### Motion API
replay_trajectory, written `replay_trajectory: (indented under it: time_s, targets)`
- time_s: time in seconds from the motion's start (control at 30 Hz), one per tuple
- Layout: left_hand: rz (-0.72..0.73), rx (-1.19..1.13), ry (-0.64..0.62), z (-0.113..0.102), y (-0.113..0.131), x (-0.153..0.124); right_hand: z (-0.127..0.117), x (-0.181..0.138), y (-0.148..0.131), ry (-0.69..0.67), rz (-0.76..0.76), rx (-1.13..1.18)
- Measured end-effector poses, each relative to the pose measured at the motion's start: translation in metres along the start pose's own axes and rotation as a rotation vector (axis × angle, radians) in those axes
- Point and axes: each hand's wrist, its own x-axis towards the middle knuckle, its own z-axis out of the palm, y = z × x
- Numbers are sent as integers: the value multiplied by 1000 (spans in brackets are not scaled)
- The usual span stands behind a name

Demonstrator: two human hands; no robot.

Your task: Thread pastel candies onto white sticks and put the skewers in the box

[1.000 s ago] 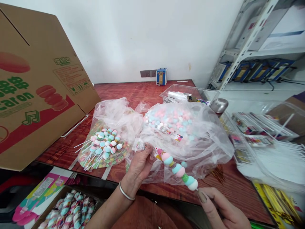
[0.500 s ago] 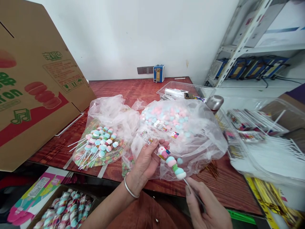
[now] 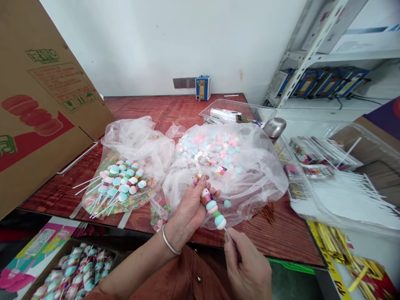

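Note:
My left hand (image 3: 190, 208) is closed around the upper part of a candy skewer (image 3: 213, 208), a white stick strung with pink, blue, green and white marshmallow pieces. My right hand (image 3: 245, 264) pinches the stick's lower end just below the last white piece. Both hands sit at the near edge of the red wooden table (image 3: 175, 112), in front of a clear plastic bag of loose pink and blue candies (image 3: 225, 154). To the left, finished skewers (image 3: 120, 183) lie on another plastic bag. A silver bangle is on my left wrist.
A big cardboard box (image 3: 40, 104) leans at the left. A box of wrapped skewers (image 3: 75, 271) sits below the table edge. A clear tray (image 3: 237, 114), a metal flask (image 3: 275, 127) and bins of white sticks (image 3: 350, 191) are right, beside metal shelving (image 3: 312, 50).
The skewer has slid up into my left hand, so fewer candies show. My right hand has moved up and left along the stick. The view has shifted right.

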Motion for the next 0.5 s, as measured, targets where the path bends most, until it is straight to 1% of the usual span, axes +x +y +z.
replay_trajectory:
  time_s: [0.03,0.07,0.1,0.13,0.2,0.27,0.37,0.5]
  targets:
    - [-8,6,15,1,0,0,1,0,2,53,-161,-165]
    - [-14,12,27,2,0,0,2,0,4,86,-272,-295]
    - [-17,15,35,3,1,0,2,1,5,97,-340,-388]
    - [-21,14,39,4,1,0,2,1,6,94,-373,-448]
    - [-35,4,41,4,2,1,3,3,7,90,-392,-489]
    - [-54,-10,46,4,3,3,3,4,7,87,-386,-473]
    - [-64,-21,54,2,3,5,3,5,7,70,-343,-424]
    - [-66,-13,57,2,-3,5,1,6,8,86,-283,-358]
